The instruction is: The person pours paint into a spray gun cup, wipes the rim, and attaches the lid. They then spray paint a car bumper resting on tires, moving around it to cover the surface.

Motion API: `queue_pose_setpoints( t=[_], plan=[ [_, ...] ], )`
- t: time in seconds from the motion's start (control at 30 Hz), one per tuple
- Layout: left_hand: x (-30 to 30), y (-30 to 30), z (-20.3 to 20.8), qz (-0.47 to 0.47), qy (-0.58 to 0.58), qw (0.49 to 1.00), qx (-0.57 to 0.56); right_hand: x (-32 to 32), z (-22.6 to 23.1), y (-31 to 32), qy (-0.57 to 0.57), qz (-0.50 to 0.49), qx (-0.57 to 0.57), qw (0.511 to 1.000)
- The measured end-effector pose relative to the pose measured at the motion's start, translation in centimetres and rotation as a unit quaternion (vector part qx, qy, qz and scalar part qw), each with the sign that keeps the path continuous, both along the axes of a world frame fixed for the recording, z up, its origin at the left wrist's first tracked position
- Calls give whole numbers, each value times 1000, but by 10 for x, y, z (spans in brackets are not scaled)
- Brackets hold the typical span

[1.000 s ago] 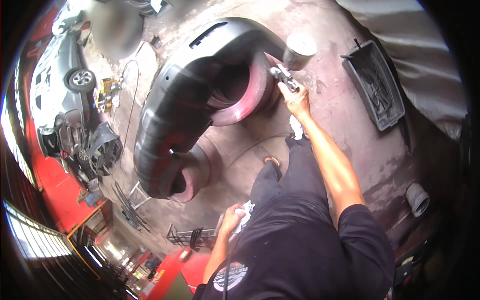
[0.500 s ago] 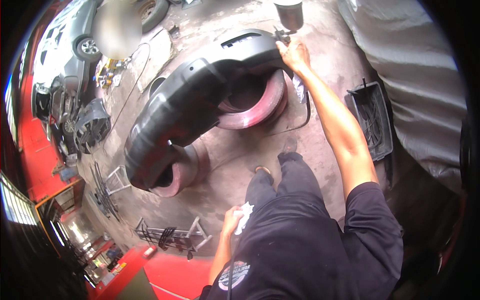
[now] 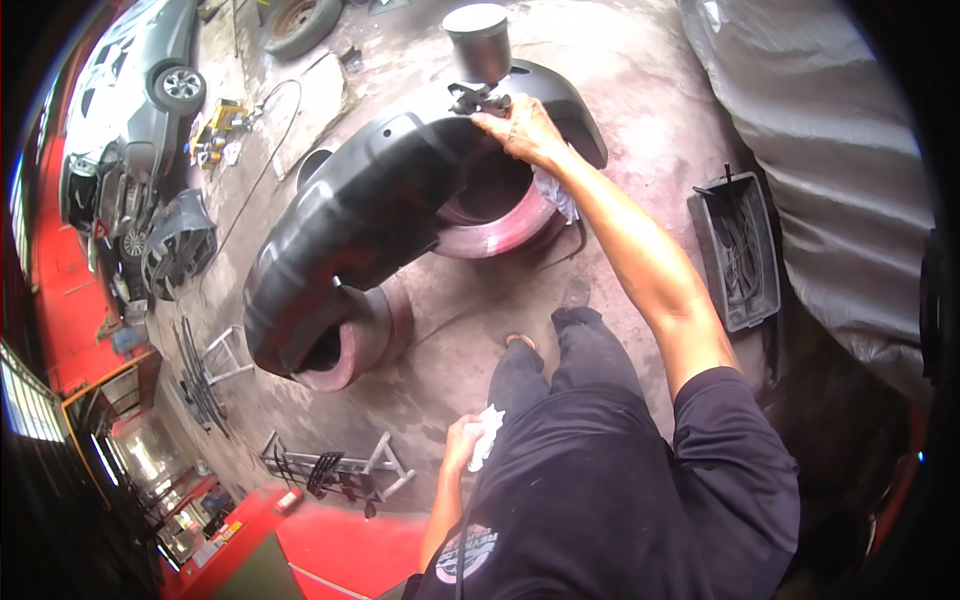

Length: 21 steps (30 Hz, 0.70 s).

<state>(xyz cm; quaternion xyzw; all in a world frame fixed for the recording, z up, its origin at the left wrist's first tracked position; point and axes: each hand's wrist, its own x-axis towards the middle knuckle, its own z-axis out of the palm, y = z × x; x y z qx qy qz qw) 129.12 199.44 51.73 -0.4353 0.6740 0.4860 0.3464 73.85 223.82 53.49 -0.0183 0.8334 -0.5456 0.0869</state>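
A long, curved black car bumper [image 3: 365, 190] lies across a red-dusted tyre [image 3: 500, 237] and a second round, pinkish support [image 3: 350, 360] at its near left end. My right hand [image 3: 522, 132] grips a spray gun [image 3: 478, 98], whose cup [image 3: 480, 50] has a pale lid and sits above it. The gun is over the right part of the bumper; I cannot tell if they touch. Below my right wrist hangs a pale cloth [image 3: 556, 195]. Down by my thigh, my left hand [image 3: 458, 442] is closed around a crumpled white cloth [image 3: 487, 438].
A grey bin [image 3: 738, 250] with dark cable-like pieces stands at right, beside a large silvery sheet [image 3: 820, 170]. A metal frame [image 3: 340, 470] stands at lower left. Farther back are a car [image 3: 140, 80], a loose wheel [image 3: 302, 25], a dark car part [image 3: 180, 240] and a thin hose [image 3: 250, 200].
My right hand has swept the spray gun leftward along the bumper from its right end, and more of the cup shows. My left hand stays by my thigh with the cloth.
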Motion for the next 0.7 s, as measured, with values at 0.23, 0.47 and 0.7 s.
queue_pose_setpoints(
  t=[0.23,0.47,0.7],
  plan=[
    [22,-8,-12,58,12,998,22,-18,-69,79,62,-194,174,963],
    [3,-20,-18,2,4,999,40,34,-86,99,96,-242,110,959],
    [-49,-5,23,-95,-33,995,11,100,-35,57,-15,-91,-132,987]
  ],
)
